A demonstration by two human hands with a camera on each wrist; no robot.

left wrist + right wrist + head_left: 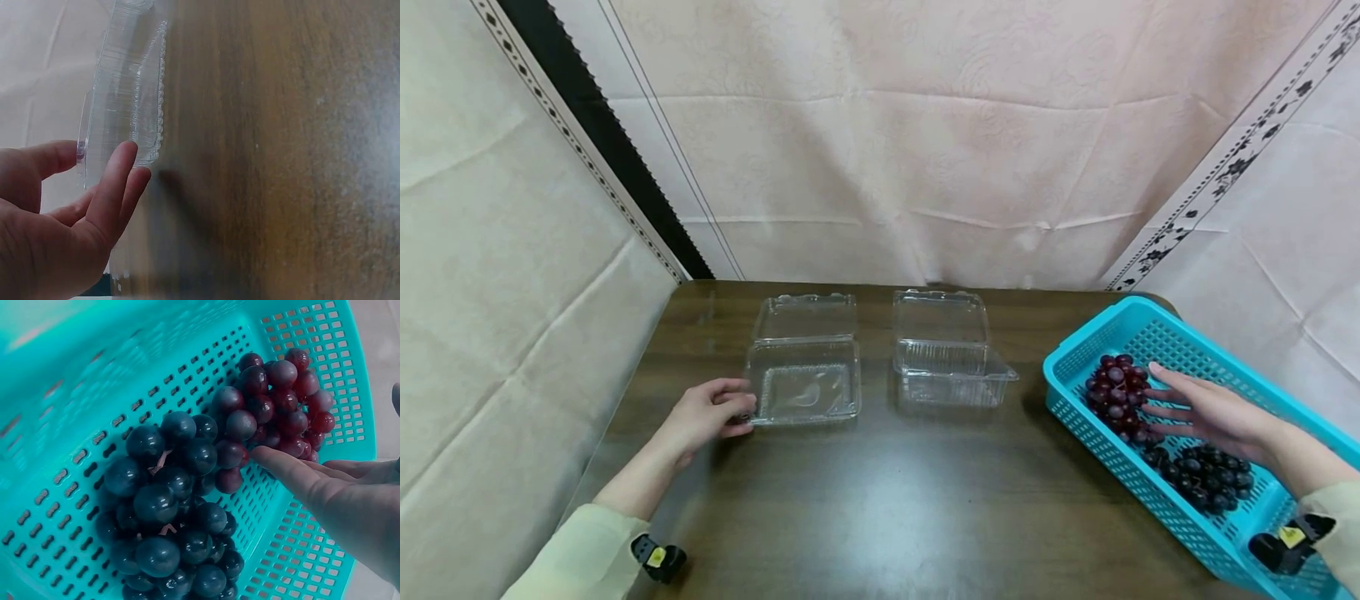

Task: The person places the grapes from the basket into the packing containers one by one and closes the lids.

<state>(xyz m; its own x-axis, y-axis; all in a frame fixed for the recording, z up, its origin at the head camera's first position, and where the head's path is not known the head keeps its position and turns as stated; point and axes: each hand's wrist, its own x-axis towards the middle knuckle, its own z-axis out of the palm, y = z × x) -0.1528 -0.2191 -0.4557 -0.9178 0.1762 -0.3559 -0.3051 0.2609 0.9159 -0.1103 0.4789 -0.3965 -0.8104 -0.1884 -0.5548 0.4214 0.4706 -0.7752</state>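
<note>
Head view, left hand [709,414]: pinches the near left corner of an open, clear plastic hinged box [805,387].
Head view, second clear hinged box [951,387]: stands open just right of it, near the far edge of the brown wooden worktop [880,500].
Head view, turquoise perforated plastic basket [1120,467]: at the worktop's right edge.
Left wrist view, thumb: on the box's rim, fingers against its side.
Right wrist view, right hand [356,497]: spread wide, holding nothing, fingertips at the round dark-red grapes [284,403].
Right wrist view, round black grapes [165,506]: beside them in the basket.

Cloth-screened spot, kind of room unclear: pale cloths [880,158] hang beyond and beside the hands [709,414] [1213,414], around a wood-grain table [865,508].
</note>
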